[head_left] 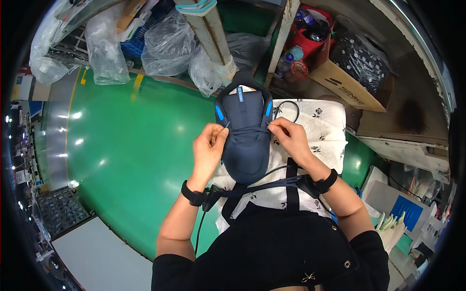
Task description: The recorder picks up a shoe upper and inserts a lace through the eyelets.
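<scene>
A dark navy sneaker (246, 162) with bright blue patches at its collar rests over my lap, its toe toward me. Its dark shoelace (248, 130) crosses below the ribbed tongue (240, 109). At the shoe's left edge, my left hand (208, 148) pinches one part of the lace between thumb and finger. My right hand (291, 139) pinches the lace at the opposite edge, fingers closed. A loose dark loop (290, 104) curves over the cloth right of the shoe. Both wrists wear black bands.
White flower-printed cloth (330, 126) covers my lap, with black straps and cables across it. Ahead are a rusty metal post (208, 31) and clear plastic bags (167, 43). Right of these, a shelf holds a cardboard box (347, 87) and bottles. Green floor (131, 160) lies left.
</scene>
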{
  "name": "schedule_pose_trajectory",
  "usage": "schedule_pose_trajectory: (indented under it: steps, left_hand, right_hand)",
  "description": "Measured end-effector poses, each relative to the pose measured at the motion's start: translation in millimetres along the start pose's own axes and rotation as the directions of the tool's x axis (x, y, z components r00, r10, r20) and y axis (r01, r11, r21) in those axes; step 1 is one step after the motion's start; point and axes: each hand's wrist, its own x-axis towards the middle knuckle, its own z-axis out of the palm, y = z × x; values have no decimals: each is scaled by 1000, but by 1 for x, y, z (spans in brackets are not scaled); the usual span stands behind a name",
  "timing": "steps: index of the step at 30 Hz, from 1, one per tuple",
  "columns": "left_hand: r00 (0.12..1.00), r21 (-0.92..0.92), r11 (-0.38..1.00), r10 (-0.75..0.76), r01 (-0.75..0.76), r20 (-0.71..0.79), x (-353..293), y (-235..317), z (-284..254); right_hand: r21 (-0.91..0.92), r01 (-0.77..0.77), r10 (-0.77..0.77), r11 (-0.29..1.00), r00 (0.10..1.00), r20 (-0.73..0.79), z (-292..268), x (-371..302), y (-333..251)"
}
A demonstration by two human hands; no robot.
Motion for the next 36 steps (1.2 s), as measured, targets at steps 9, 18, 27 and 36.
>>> schedule_pose_trajectory:
  steps: [9,18,27,36]
  left_hand:
    - [997,5,1000,14,-13,-71,-5,1,-8]
    - [851,710,579,523,-401,54,3,34,-13]
    - [882,676,578,393,-456,259,33,39,-10]
    - [546,397,484,216,-780,809,93,62,-40]
  right_hand:
    - [-37,-109,114,993,974,197,-9,21,-2]
    - [-723,652,-485,230,720,495,-13,37,-43]
    - [-551,824,-620,135,504,602,-40,60,-57]
    - [-432,844,-431,318,535,727,-36,75,-51]
